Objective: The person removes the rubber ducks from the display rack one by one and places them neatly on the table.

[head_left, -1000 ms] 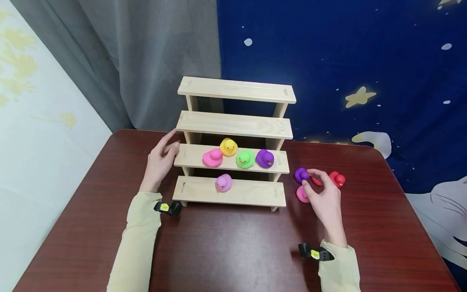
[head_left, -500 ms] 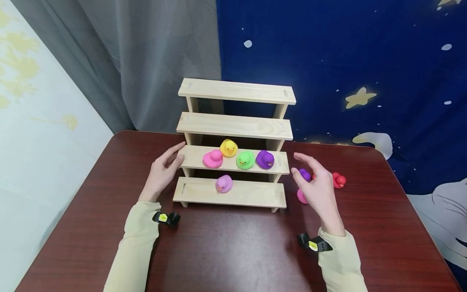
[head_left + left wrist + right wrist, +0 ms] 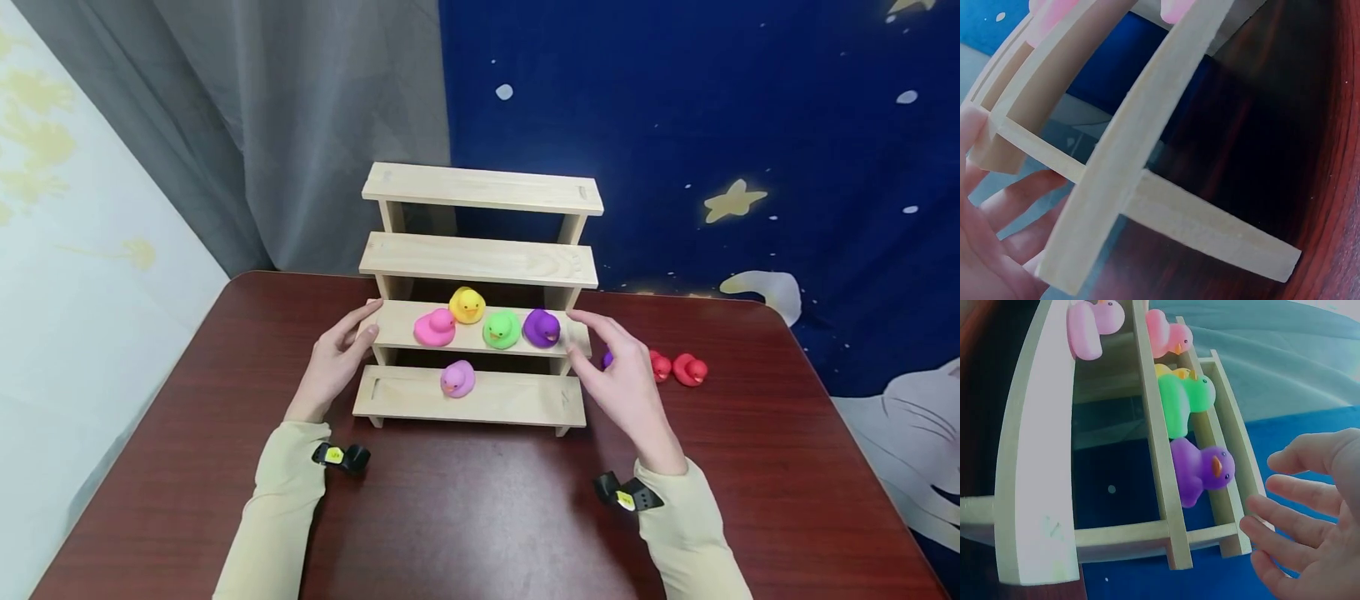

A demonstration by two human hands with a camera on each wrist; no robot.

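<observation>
Having its fingers spread apart at the nine o'clock end of the wooden shelf (image 3: 480,187), the left hand (image 3: 331,365) may touch it, but I cannot tell surely. At three o'clock, the right hand (image 3: 619,382) is also spread, near the purple duck (image 3: 542,329) on the second step (image 3: 396,321) from below.

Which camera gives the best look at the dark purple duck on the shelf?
The right wrist view: the dark purple duck looks largest there, its orange bill plain. The head view shows it whole but smaller, beside the right hand. The left wrist view misses it.
</observation>
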